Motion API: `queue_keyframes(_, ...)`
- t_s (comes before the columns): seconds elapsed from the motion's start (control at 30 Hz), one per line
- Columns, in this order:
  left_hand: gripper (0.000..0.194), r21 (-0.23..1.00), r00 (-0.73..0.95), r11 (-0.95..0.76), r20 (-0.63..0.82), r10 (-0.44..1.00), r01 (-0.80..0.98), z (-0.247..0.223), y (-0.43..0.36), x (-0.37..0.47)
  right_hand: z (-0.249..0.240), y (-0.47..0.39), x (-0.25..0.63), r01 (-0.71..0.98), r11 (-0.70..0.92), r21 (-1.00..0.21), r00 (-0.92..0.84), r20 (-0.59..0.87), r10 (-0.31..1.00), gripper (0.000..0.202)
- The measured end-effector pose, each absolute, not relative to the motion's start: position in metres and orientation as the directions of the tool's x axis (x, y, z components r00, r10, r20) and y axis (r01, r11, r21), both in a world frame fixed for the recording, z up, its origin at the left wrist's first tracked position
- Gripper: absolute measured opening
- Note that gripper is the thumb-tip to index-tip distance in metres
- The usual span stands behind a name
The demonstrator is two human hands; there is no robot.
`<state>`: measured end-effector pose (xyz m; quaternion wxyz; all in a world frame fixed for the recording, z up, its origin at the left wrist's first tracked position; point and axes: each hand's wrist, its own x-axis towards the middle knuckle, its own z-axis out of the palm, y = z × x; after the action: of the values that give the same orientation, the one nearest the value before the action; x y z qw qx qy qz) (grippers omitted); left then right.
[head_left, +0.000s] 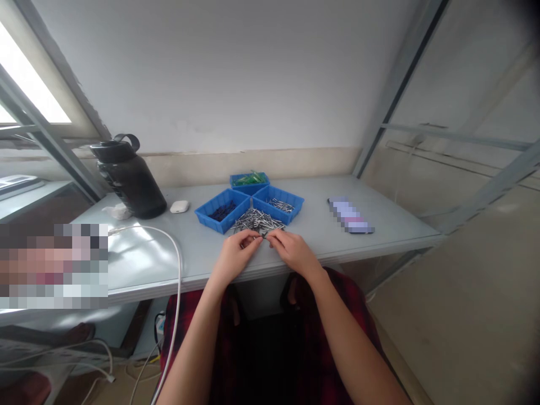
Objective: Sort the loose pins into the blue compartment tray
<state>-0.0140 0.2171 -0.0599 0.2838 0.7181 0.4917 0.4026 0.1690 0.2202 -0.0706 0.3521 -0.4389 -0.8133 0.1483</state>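
Observation:
My left hand (pixel 239 250) and my right hand (pixel 294 251) meet close together over the table's front edge, fingertips pinched. Between them is a small dark piece (pixel 264 236), too small to name. Just beyond my fingers lies a loose pile of thin metal rods (pixel 255 218) on the tabletop. Behind the pile, a blue bin (pixel 206 217) on the left holds small dark blue parts (pixel 223 211). Another blue bin (pixel 297 209) on the right contains metal rods (pixel 282 205). At the back, a third blue bin (pixel 248 188) has green pieces (pixel 250 178) in it.
A dark water bottle (pixel 131 180) and a small white case (pixel 179 206) stand on the left. A phone (pixel 351 215) lies to the right. A white cable (pixel 179 270) hangs over the table's front edge. Metal posts (pixel 400 84) frame the table (pixel 312 242).

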Motion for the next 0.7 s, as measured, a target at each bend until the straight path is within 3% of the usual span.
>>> queue_keyframes(0.3, 0.025, 0.821, 0.224, -0.345, 0.269, 0.937, 0.455, -0.0554, 0.2139, -0.0134, -0.0686, 0.2184, 0.1683, 0.585, 0.562, -0.584, -0.347, 0.446, 0.825, 0.021)
queue_keyframes(0.7, 0.025, 0.827, 0.204, -0.339, 0.274, 0.940, 0.448, -0.0582, 0.2159, -0.0142, -0.0723, 0.2209, 0.1687, 0.628, 0.567, -0.533, -0.366, 0.441, 0.820, 0.025)
